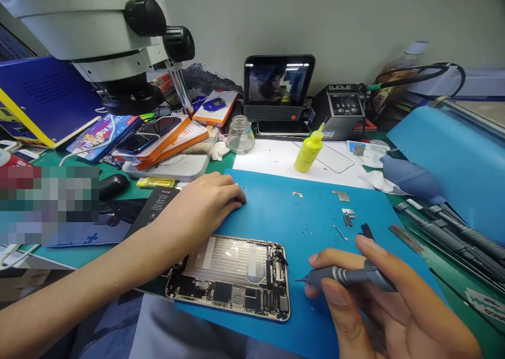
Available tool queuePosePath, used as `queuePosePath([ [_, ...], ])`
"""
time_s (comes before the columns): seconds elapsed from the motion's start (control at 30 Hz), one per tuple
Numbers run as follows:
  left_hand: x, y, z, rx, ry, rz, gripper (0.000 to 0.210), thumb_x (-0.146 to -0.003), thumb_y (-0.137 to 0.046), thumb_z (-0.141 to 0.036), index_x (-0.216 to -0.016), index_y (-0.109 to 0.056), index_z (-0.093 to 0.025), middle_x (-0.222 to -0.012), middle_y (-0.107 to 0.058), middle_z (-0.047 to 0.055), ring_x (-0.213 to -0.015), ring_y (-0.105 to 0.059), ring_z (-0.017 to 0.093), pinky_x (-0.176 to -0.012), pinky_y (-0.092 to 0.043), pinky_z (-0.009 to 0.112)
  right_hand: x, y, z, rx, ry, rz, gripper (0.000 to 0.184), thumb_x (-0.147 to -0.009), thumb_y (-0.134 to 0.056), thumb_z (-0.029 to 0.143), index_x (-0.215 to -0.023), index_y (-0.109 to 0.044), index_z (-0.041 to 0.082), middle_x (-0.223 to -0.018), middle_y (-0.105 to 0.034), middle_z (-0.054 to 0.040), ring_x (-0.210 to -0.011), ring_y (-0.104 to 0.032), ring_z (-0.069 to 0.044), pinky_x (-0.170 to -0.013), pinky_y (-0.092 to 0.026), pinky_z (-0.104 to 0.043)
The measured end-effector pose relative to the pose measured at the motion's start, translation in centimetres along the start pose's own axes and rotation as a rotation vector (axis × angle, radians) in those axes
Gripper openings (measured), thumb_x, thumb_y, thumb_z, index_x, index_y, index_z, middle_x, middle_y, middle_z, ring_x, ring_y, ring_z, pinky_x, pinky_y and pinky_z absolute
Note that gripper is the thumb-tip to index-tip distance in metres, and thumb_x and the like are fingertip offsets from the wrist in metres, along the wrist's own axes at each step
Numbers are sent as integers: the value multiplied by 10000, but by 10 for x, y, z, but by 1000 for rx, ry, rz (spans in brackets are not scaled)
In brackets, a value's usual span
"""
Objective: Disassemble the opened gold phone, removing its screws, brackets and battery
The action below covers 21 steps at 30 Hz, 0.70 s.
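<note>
A cluttered counter [221, 165] fills the frame, with a microscope [98, 32] at upper left and a blue sheet [453, 153] rising at right. A blue mat [276, 211] covers the middle; its near edge overhangs the counter toward the lower centre. On the mat's lower left lies an opened phone [232, 275], insides up, its bottom edge close to the mat's near edge. The left hand [201, 206] rests palm down just above the phone's upper left corner, fingers curled loosely and holding nothing; its forearm hides that corner. The right hand [379, 306], cut off at lower right, has its fingers closed around a grey screwdriver [343, 276], the tip pointing left, just beside the phone's right edge without touching it. Bare mat lies open between the two hands. Small metal parts [344, 203] and specks too tiny to make out dot the mat's upper right. A yellow bottle [309, 151] stands beyond the mat. A blurred patch hides the left edge.
</note>
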State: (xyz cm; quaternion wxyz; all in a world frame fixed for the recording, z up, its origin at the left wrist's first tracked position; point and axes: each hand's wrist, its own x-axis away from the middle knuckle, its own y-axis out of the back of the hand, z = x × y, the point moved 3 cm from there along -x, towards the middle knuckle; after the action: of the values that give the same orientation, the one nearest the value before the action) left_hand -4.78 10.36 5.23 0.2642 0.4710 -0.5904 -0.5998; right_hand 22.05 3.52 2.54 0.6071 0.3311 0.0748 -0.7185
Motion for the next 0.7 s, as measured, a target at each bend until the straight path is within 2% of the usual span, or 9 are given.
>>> queuePosePath([
  [0.13,0,0,-3,9,-3,-9,178,-1118,-689,-149,-1125,-856,-207,-1048,-839,39,-978,-780,238,-873,-619,379,0,1,-7,16,60,57,447,-1081,-797,282,-1522,-753,341,-1010,-867,8,-688,-857,-161,-733,-713,-173],
  [0.23,5,5,-4,13,-1,-33,245,-1161,-625,-179,-1130,-864,-223,-1063,-847,44,-972,-785,234,-850,-602,359,0,3,-10,41,64,53,449,-1083,-796,296,-1526,-754,351,-995,-867,10,-709,-865,-165,-738,-706,-166],
  [0.33,20,16,-4,8,9,-76,269,-1208,-571,-240,-1192,-839,-219,-1126,-846,51,-991,-783,233,-864,-578,368,0,4,-11,43,54,62,447,-1098,-778,309,-1542,-742,351,-1011,-870,5,-718,-868,-171,-742,-712,-179],
  [0.4,38,24,-5,2,8,-85,286,-1232,-557,-355,-1246,-812,-228,-1174,-843,57,-1034,-782,252,-900,-563,393,-1,4,-10,41,57,80,454,-1103,-774,303,-1554,-733,343,-1023,-870,-2,-716,-865,-171,-727,-714,-179],
  [0.47,60,29,-5,7,-21,-34,409,-1191,-599,-600,-1359,-770,-268,-1261,-837,52,-1161,-776,286,-986,-556,423,-1,3,-7,18,64,91,469,-1106,-775,285,-1567,-717,340,-1018,-865,-5,-693,-849,-158,-695,-710,-169],
  [0.53,82,29,-5,6,-87,69,769,-1007,-686,-867,-1549,-661,-323,-1443,-797,47,-1335,-732,319,-1106,-525,446,-1,1,-4,-30,54,87,510,-1108,-769,242,-1599,-680,348,-1036,-858,-4,-692,-830,-138,-695,-714,-168],
  [0.57,91,29,-5,-12,-101,102,891,-937,-741,-904,-1615,-603,-344,-1520,-766,43,-1411,-697,337,-1164,-494,462,-1,-1,-2,-55,47,82,530,-1109,-764,219,-1612,-662,351,-1047,-853,-3,-700,-820,-127,-699,-714,-166],
  [0.63,106,29,-4,-44,-119,126,978,-906,-835,-862,-1682,-518,-358,-1568,-746,20,-1447,-670,338,-1211,-445,463,-1,-4,-1,-76,36,84,533,-1108,-761,192,-1605,-654,350,-1067,-845,1,-736,-811,-110,-728,-711,-154],
  [0.7,114,28,-5,-43,-97,127,859,-983,-884,-687,-1679,-494,-370,-1553,-753,-17,-1433,-665,316,-1227,-407,449,-1,-6,-2,-51,44,112,482,-1100,-783,200,-1552,-682,334,-1061,-841,8,-778,-815,-100,-778,-706,-141],
])
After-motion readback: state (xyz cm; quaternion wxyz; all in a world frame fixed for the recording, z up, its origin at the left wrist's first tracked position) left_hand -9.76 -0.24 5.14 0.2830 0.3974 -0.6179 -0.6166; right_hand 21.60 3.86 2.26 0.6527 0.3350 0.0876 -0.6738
